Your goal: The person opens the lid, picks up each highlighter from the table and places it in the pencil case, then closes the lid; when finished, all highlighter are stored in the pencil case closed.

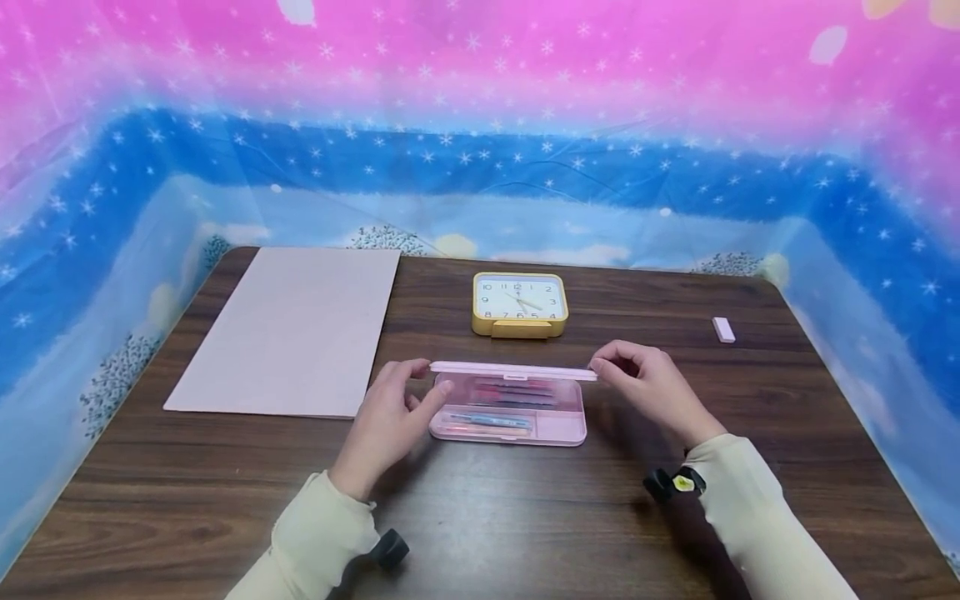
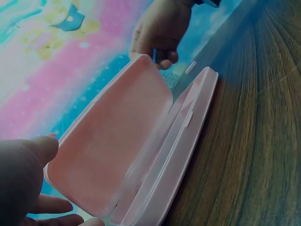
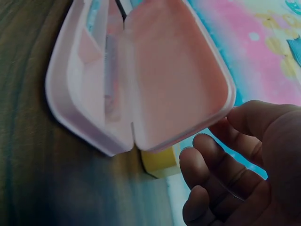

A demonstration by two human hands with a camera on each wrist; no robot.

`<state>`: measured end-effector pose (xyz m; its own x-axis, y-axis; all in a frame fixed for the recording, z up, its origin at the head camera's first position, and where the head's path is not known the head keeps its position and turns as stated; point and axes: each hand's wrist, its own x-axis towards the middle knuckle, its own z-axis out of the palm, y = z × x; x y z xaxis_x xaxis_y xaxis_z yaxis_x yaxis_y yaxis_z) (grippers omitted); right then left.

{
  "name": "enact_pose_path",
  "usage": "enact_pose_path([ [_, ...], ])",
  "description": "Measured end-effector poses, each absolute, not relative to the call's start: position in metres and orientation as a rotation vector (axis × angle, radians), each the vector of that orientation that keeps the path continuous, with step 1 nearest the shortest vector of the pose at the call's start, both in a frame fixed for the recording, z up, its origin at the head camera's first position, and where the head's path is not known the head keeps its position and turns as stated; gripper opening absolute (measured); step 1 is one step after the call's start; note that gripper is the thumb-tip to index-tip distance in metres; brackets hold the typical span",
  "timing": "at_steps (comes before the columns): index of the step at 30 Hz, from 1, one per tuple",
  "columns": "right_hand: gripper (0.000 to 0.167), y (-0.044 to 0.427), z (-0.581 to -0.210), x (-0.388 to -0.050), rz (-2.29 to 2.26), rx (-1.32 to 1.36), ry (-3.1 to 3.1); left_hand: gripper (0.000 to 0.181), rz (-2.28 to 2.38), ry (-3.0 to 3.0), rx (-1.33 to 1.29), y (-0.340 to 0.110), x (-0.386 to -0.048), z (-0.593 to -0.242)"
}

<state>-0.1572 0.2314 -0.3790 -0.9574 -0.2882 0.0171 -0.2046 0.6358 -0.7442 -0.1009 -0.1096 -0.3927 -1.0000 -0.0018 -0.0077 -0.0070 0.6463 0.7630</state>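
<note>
A pink pencil case (image 1: 561,427) lies on the table with its lid (image 1: 513,371) raised; several pens (image 1: 491,421) lie in the tray, and more show through its translucent rear part. At the lid's left end, my left hand (image 1: 392,417) holds the edge, thumb to the front; the left wrist view shows its thumb (image 2: 44,147) against the lid's corner. My right hand (image 1: 652,383) pinches the lid's right corner between thumb and index finger. In the right wrist view, its other fingers (image 3: 195,165) curl loosely below that corner.
Behind the case stands a yellow clock (image 1: 519,302). A large pale board (image 1: 292,333) lies on the left of the dark wooden table (image 1: 465,525). Toward the right edge is a small white and pink eraser (image 1: 723,330). A patterned cloth (image 1: 480,158) hangs around the table.
</note>
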Motion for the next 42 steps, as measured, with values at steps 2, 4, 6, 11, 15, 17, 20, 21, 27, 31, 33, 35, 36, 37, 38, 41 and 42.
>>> enact_pose_path([
  [2, 0.020, 0.231, -0.385, -0.157, -1.242, -0.406, 2.722, 0.054, 1.321, 2.842, -0.011, -0.110, -0.100, -0.393],
  [4, 0.019, 0.231, -0.390, -0.156, -1.234, -0.401, 2.705, 0.049, 1.320, 2.840, -0.020, -0.110, -0.100, -0.393],
  [6, 0.017, 0.231, -0.396, -0.156, -1.207, -0.405, 2.699, 0.044, 1.324, 2.839, -0.023, -0.111, -0.100, -0.394],
  [11, 0.012, 0.230, -0.406, -0.157, -1.122, -0.435, 2.718, 0.035, 1.327, 2.837, 0.004, -0.111, -0.099, -0.398],
  [15, 0.013, 0.228, -0.410, -0.158, -1.104, -0.462, 2.726, 0.034, 1.290, 2.869, 0.039, -0.111, -0.098, -0.404],
  [17, 0.014, 0.227, -0.411, -0.158, -1.086, -0.475, 2.734, 0.034, 1.262, 2.895, 0.063, -0.110, -0.099, -0.405],
  [20, 0.014, 0.224, -0.411, -0.157, -1.059, -0.482, 2.746, 0.035, 1.226, 2.932, 0.099, -0.108, -0.100, -0.407],
  [21, 0.014, 0.224, -0.411, -0.157, -1.050, -0.483, 2.750, 0.035, 1.221, 2.941, 0.107, -0.108, -0.101, -0.407],
  [27, 0.015, 0.222, -0.410, -0.156, -1.023, -0.483, 2.739, 0.032, 1.213, 2.947, 0.101, -0.105, -0.102, -0.406],
  [31, 0.017, 0.222, -0.411, -0.156, -1.030, -0.477, 2.722, 0.033, 1.198, 2.951, 0.103, -0.104, -0.103, -0.406],
  [33, 0.017, 0.222, -0.411, -0.156, -1.032, -0.465, 2.715, 0.034, 1.190, 2.950, 0.108, -0.104, -0.104, -0.406],
  [35, 0.018, 0.221, -0.411, -0.156, -1.030, -0.451, 2.710, 0.034, 1.180, 2.950, 0.113, -0.104, -0.104, -0.406],
  [36, 0.018, 0.221, -0.411, -0.156, -1.026, -0.444, 2.709, 0.034, 1.177, 2.946, 0.113, -0.103, -0.104, -0.406],
  [37, 0.018, 0.221, -0.411, -0.156, -1.021, -0.438, 2.707, 0.034, 1.176, 2.943, 0.112, -0.103, -0.104, -0.406],
  [38, 0.018, 0.221, -0.411, -0.156, -1.016, -0.436, 2.706, 0.034, 1.171, 2.941, 0.110, -0.103, -0.104, -0.406],
  [41, 0.017, 0.221, -0.410, -0.155, -0.988, -0.440, 2.711, 0.035, 1.162, 2.939, 0.115, -0.102, -0.104, -0.407],
  [42, 0.017, 0.220, -0.410, -0.155, -0.979, -0.443, 2.713, 0.035, 1.162, 2.937, 0.114, -0.102, -0.104, -0.407],
])
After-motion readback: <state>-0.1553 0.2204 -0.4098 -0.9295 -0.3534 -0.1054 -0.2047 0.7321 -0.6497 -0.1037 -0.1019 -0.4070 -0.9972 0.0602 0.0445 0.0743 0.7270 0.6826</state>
